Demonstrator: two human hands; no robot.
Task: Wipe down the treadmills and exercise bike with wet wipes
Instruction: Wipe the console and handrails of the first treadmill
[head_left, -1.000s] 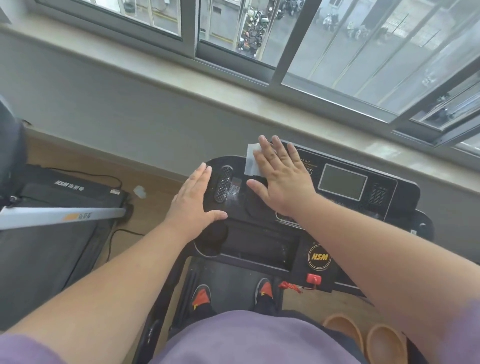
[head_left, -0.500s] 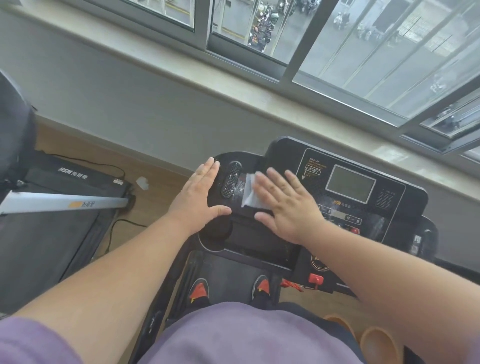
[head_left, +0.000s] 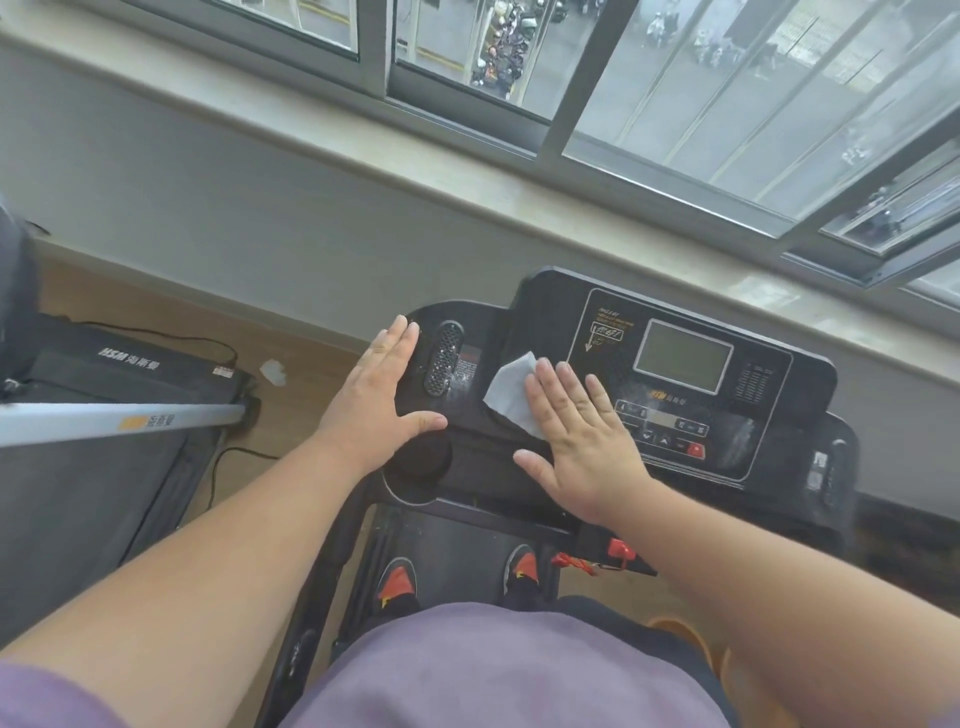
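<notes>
wood floor (head_left: 306, 374): treadmill (head_left: 779, 415), second treadmill (head_left: 135, 374), paper scrap (head_left: 274, 372).

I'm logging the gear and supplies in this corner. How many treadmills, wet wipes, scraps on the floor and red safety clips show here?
Treadmills: 2, the one being wiped and the folded treadmill on the left
Wet wipe: 1, under the right hand
White scrap on the floor: 1
Red safety clip: 1
Total: 5
</notes>
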